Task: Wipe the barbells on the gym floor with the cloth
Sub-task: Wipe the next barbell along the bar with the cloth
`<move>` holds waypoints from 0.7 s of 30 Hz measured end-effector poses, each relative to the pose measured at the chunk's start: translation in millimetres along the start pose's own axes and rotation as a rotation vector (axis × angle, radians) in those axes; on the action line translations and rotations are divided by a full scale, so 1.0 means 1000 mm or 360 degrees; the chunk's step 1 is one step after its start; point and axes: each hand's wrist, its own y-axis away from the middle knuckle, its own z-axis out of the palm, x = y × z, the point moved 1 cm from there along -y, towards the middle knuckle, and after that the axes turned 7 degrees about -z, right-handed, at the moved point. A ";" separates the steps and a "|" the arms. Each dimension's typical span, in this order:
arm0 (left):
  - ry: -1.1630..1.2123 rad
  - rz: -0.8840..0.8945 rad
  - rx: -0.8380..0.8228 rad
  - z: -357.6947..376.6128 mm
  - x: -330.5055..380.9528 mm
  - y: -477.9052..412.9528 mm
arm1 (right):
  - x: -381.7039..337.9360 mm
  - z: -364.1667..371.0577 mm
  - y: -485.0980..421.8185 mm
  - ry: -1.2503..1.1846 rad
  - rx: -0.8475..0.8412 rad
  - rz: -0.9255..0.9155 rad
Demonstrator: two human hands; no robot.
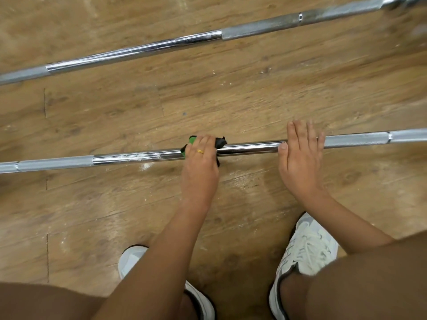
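The near bar is metal: glossy, smooth chrome mid-shaft, matt, rough knurling toward its ends, with white dust smears. The far bar looks the same. The cloth is soft green-and-black fabric. The floor is matt wood-grain, dusty.

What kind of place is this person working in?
Most likely a gym. Two long steel barbells lie on a wood-look floor: the near barbell under both hands, the far barbell beyond it. White powder, perhaps lifting chalk, dusts the near barbell and floor, and the person wears white sneakers.
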 end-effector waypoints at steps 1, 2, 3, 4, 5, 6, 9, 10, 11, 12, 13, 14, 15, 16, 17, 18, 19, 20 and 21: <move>0.0007 -0.0041 0.0017 -0.001 -0.006 0.000 | 0.000 -0.001 0.002 0.0000 -0.0005 -0.0002; 0.0022 -0.0121 0.0054 -0.003 -0.013 0.002 | 0.000 -0.001 0.004 0.0003 -0.0010 -0.0002; 0.0050 -0.0226 0.0106 -0.006 -0.022 0.003 | -0.001 -0.001 0.006 0.0005 -0.0014 0.0001; 0.0080 -0.0322 0.0163 -0.008 -0.027 0.004 | -0.002 -0.002 0.008 0.0006 -0.0019 0.0005; 0.0107 -0.0390 0.0206 -0.010 -0.028 0.005 | -0.003 -0.002 0.010 0.0008 -0.0022 0.0005; 0.0115 -0.0410 0.0226 -0.010 -0.025 0.008 | -0.003 -0.002 0.012 0.0010 -0.0019 0.0004; 0.0117 -0.0242 0.0161 -0.005 -0.012 0.020 | -0.004 -0.003 0.017 0.0009 0.0000 0.0006; 0.0104 -0.0148 0.0116 -0.004 -0.012 0.023 | -0.004 -0.004 0.019 0.0011 0.0003 0.0006; 0.0083 -0.0064 0.0084 -0.006 -0.016 0.023 | -0.004 -0.005 0.020 0.0011 0.0004 0.0005; 0.0065 -0.0007 0.0064 -0.010 -0.023 0.022 | -0.004 -0.006 0.021 0.0008 0.0001 0.0004; 0.0068 0.0007 0.0060 -0.014 -0.030 0.021 | -0.003 -0.006 0.023 0.0003 -0.0005 0.0001; 0.0096 -0.0028 0.0082 -0.018 -0.036 0.019 | -0.003 -0.006 0.025 -0.0001 -0.0010 -0.0002; 0.0124 -0.0099 0.0125 -0.021 -0.040 0.018 | -0.003 -0.006 0.026 -0.0002 -0.0011 -0.0007; 0.0133 -0.0177 0.0158 -0.023 -0.040 0.019 | -0.004 -0.006 0.028 -0.0003 -0.0013 -0.0009; 0.0116 -0.0220 0.0167 -0.022 -0.036 0.022 | -0.004 -0.006 0.030 -0.0005 -0.0014 -0.0006; 0.0088 -0.0214 0.0162 -0.018 -0.031 0.027 | -0.004 -0.006 0.032 -0.0008 -0.0013 0.0002; 0.0068 -0.0172 0.0149 -0.013 -0.026 0.032 | -0.004 -0.006 0.033 -0.0013 -0.0014 0.0007; 0.0064 -0.0106 0.0135 -0.009 -0.021 0.036 | -0.004 -0.006 0.035 -0.0015 -0.0017 0.0009; 0.0067 -0.0036 0.0119 -0.006 -0.019 0.037 | -0.004 -0.006 0.037 -0.0016 -0.0015 0.0010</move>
